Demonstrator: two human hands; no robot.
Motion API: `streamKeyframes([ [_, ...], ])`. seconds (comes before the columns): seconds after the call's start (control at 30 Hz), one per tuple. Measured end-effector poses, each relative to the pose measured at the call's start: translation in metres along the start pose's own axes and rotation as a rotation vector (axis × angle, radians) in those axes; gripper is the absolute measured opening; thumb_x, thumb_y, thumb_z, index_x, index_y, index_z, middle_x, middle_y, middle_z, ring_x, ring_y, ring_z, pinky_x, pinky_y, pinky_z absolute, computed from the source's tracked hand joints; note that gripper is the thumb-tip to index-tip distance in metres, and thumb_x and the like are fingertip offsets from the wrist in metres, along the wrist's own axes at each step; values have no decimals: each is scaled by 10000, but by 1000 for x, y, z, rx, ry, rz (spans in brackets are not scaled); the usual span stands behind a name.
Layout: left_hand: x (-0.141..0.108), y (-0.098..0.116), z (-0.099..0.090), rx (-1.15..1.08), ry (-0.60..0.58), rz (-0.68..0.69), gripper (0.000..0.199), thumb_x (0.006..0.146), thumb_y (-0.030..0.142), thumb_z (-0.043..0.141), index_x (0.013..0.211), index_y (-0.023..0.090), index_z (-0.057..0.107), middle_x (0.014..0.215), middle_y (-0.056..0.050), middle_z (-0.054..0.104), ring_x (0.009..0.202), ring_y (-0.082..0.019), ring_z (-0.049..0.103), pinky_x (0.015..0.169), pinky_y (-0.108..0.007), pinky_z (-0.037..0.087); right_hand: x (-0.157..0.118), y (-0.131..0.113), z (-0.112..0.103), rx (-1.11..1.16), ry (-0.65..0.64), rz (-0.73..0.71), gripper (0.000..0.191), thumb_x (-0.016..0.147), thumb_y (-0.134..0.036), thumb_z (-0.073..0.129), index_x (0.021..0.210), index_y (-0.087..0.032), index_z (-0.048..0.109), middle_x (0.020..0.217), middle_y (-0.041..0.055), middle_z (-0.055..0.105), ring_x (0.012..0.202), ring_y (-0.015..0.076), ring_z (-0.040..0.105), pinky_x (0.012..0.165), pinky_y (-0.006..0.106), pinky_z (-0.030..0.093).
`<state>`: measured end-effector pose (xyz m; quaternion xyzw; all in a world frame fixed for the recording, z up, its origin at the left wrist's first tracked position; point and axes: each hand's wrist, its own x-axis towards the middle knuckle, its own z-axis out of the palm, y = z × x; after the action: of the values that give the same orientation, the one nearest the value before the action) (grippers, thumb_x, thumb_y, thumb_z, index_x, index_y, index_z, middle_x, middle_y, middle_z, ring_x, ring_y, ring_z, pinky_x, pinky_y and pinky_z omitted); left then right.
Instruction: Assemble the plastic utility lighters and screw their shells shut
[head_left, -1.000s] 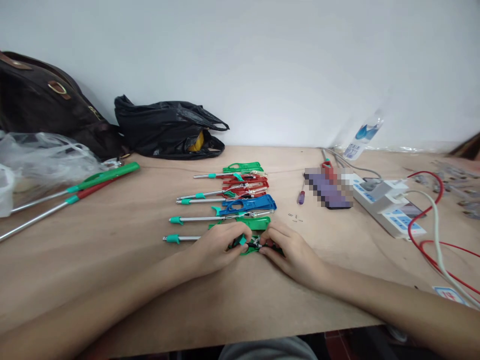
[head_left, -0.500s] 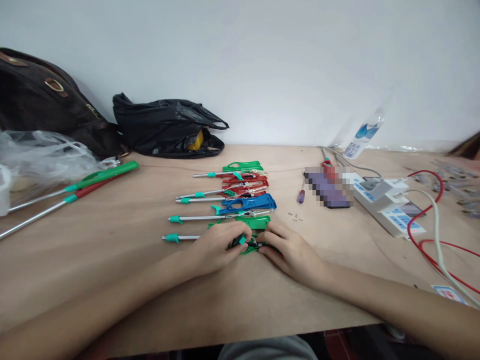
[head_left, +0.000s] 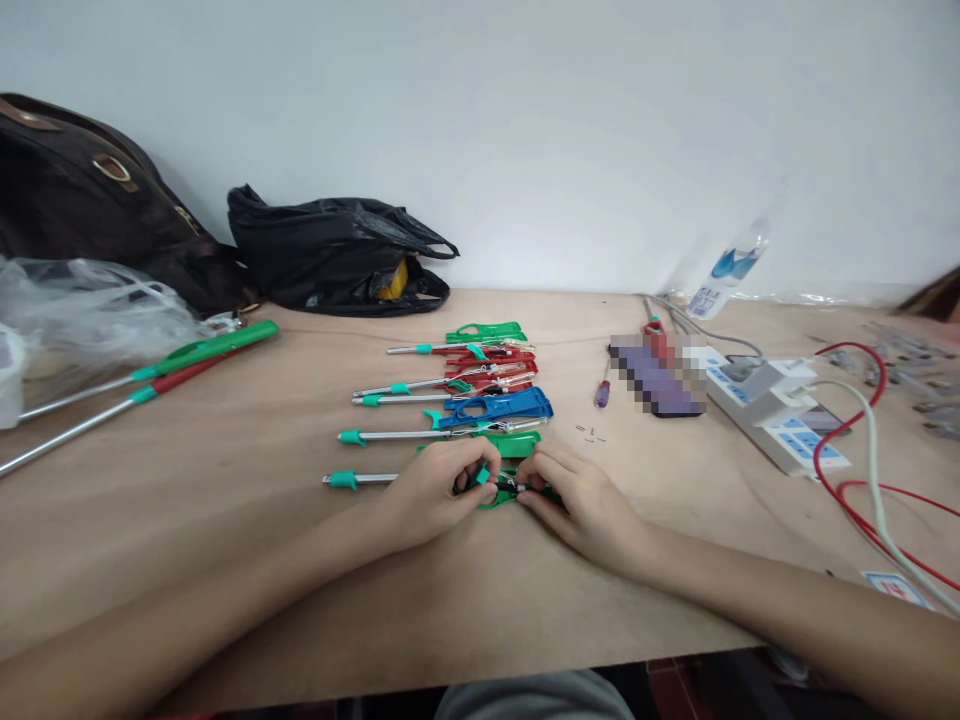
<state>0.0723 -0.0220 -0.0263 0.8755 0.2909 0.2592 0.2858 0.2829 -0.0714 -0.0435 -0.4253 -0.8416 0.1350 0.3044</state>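
Note:
Halves of long-nosed lighters lie in a stack on the table. At the near end, a green lighter half (head_left: 499, 503) with a metal tube and a teal tip cap (head_left: 343, 481) lies under my hands. My left hand (head_left: 448, 490) is closed in a pinch on a small teal trigger piece (head_left: 484, 474). My right hand (head_left: 574, 497) is closed, its fingertips on one end of a small black part (head_left: 510, 487) that spans the gap between the hands. Just beyond are another green half (head_left: 517, 444) and a blue lighter half (head_left: 499, 406).
Small screws (head_left: 592, 434), a purple-handled screwdriver (head_left: 602, 394) and a phone (head_left: 660, 375) lie to the right. Beyond them are a power strip (head_left: 795, 440), cables and a tilted bottle (head_left: 731, 270). Closed lighters (head_left: 214, 346) and a black bag (head_left: 337, 255) are at left.
Both hands stay in nearly the same place. The left fingertips shift slightly, and a little more of the black part shows between the hands.

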Motion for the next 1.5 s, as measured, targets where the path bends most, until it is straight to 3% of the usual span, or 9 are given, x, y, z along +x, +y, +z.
streamKeyframes([
  [0.23, 2, -1, -9, -17, -98, 46, 73, 845, 138, 582, 900, 177, 607, 774, 24, 607, 617, -96, 508, 595, -191, 398, 1, -2, 1, 40, 22, 55, 78, 884, -123, 499, 852, -192, 517, 771, 20, 543, 718, 165, 522, 620, 265, 411],
  [0.43, 5, -4, -29, 53, -171, 204, 243, 924, 127, 428, 993, 179, 655, 1014, -68, 621, 882, -154, 595, 775, -234, 470, 0, -2, 2, 74, 26, 87, 88, 877, -113, 503, 871, -197, 527, 771, 12, 540, 715, 159, 513, 620, 260, 402],
  [0.63, 4, -13, -30, 400, -190, 372, 324, 964, 98, 349, 1075, 180, 643, 927, -58, 649, 804, -162, 581, 697, -235, 436, 0, -1, 4, 81, 40, 76, 94, 880, -106, 500, 869, -199, 512, 774, 14, 534, 725, 163, 507, 625, 263, 401],
  [0.9, 6, -15, -27, 447, -220, 527, 342, 978, 79, 327, 1080, 186, 635, 965, -78, 648, 842, -174, 560, 776, -266, 464, 1, -2, 3, 72, 43, 73, 99, 881, -106, 494, 857, -202, 503, 778, 19, 547, 722, 165, 513, 616, 264, 405],
  [1.5, 8, -16, -21, 378, -165, 532, 306, 989, 76, 344, 1043, 163, 633, 930, -62, 645, 803, -145, 567, 728, -224, 439, 1, -2, 4, 107, 53, 85, 96, 887, -108, 492, 859, -199, 500, 789, 23, 556, 731, 170, 517, 628, 265, 398],
])
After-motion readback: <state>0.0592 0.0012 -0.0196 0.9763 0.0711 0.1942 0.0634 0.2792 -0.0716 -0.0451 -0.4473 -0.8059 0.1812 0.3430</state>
